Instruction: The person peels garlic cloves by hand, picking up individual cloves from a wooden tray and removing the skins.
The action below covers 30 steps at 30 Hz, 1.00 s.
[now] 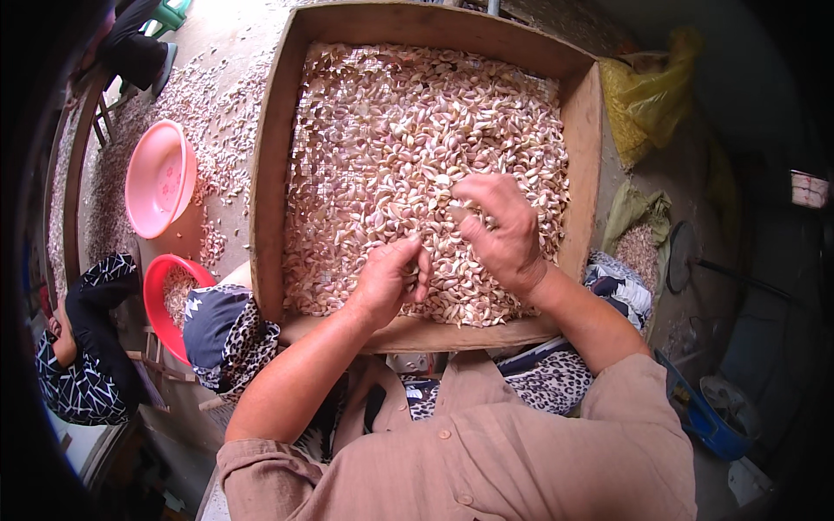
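Works over a large, square, brown wooden tray [584,169]. Could tip it and spill the load by leaning hard on the near edge. Has a round, pink plastic basin [156,187] off to the left, apart from the tray. Curls the right hand [504,221] loosely near the middle and the left hand [389,278] more narrowly toward the near edge; cannot tell if gripping anything with either. Holds both over small, pale, purple-tinged garlic cloves [417,165], spread inside the tray, thicker rightward. Could drop some through a slack pinch.
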{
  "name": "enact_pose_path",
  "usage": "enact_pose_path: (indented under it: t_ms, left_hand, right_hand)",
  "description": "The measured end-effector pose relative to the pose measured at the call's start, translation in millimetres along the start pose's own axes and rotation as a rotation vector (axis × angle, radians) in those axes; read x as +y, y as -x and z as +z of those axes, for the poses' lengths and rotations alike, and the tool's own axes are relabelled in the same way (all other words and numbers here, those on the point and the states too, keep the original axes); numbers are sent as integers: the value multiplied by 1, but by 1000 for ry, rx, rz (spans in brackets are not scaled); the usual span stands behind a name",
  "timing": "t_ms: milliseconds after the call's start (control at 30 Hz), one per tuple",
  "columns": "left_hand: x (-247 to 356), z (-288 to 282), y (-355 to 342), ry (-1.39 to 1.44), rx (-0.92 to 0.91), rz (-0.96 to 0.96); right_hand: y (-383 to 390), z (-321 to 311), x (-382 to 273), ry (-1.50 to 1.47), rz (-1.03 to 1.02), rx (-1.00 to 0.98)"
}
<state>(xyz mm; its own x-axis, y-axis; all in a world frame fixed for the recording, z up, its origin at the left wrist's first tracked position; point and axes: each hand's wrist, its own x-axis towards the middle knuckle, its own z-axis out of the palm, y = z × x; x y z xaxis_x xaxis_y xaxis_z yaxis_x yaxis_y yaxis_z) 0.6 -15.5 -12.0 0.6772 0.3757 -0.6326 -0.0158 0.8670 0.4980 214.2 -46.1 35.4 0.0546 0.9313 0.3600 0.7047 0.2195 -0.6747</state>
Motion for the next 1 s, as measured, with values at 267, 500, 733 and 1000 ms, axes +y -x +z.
enact_pose_path:
  t_ms: [267,500,733,1000]
  left_hand:
    - [-11,6,6,-147,-180,-104]
    - [-11,7,8,-187,-164,-158]
    - [-8,8,10,-198,-164,-138]
    - [-9,11,10,-194,-149,-125]
  right_hand:
    - [2,-6,46,-549,665,382]
    - [4,1,73,-327,581,286]
    - [-14,-6,67,239,284,50]
    - [-22,-6,65,294,272,3]
